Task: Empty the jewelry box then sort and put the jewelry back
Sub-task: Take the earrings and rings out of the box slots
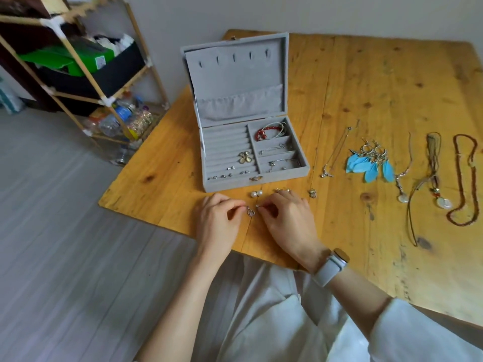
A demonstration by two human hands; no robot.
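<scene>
At lower centre, the left hand (218, 218) and right hand (286, 218) pinch a small earring (250, 211). Its details blur. The box (251, 155) sits open above.

The person wore a loose white garment with wide sleeves, the right sleeve (407, 333) ending short of the wrist. A pale grey watch strap (329, 267) with a round, tan-edged case circled the right wrist. The left forearm was bare.

Jewelry box (235, 82) matt grey velvet; table (366, 87) knotty wood, worn varnish; feather earrings (368, 165) blue.
</scene>
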